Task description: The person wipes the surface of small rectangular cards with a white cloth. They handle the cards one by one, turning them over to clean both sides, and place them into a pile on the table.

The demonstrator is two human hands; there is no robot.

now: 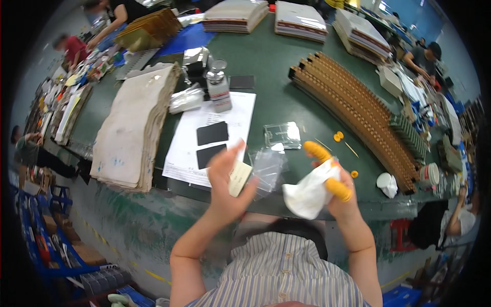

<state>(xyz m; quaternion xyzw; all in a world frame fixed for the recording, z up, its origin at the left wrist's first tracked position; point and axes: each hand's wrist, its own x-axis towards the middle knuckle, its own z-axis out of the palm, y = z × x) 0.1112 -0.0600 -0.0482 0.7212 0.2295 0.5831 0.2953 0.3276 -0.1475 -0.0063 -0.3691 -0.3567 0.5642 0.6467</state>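
My left hand (223, 190) is closed on a small cream-coloured flat block (239, 179), held by its edges between thumb and fingers. Yellow finger cots cover some fingertips of my right hand (341, 197), which grips a crumpled white cloth (308, 193). The two hands are apart, above the table's near edge. Between them lie several clear plastic sleeves (269, 170), with a clear plastic case (283, 136) just beyond. Left of these, a black card (212, 133) and a second black card (207, 158), partly behind my left hand, rest on a printed white sheet (179, 148).
A glass pump bottle (219, 89) stands on the sheet's far part. To the left is a thick stack of worn boards (130, 128). Long brown slotted racks (353, 112) run along the right, near loose yellow finger cots (338, 136). Other people work farther off.
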